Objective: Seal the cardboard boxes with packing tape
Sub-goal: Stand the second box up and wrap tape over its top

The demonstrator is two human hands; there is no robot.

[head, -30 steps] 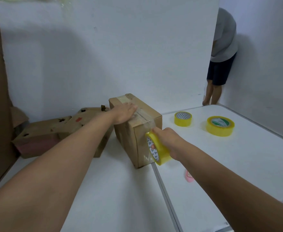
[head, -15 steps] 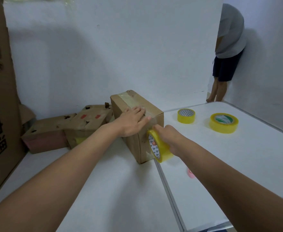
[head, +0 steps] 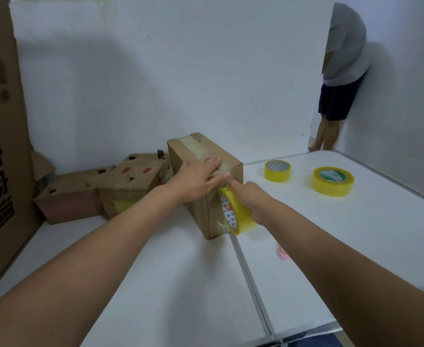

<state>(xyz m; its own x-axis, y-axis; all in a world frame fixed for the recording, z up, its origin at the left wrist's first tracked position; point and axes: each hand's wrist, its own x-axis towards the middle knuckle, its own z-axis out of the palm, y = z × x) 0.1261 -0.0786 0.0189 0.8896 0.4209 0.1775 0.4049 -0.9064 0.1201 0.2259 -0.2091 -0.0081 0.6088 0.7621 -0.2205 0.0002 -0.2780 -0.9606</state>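
Hands (head: 198, 179) on box (head: 193, 151), roll (head: 236, 211)

box (head: 227, 169) brown; tape roll (head: 239, 216) yellow, core white with triangle print; table (head: 356, 234) white

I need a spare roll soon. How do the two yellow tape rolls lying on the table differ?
The nearer-box roll looks smaller across, and its core is grey-white with a small printed pattern. The far-right roll looks wider, and its core label is white with green marks. The first lies closer to the cardboard box, the second farther right. Both are yellow, lie flat on the white table, and are untouched.
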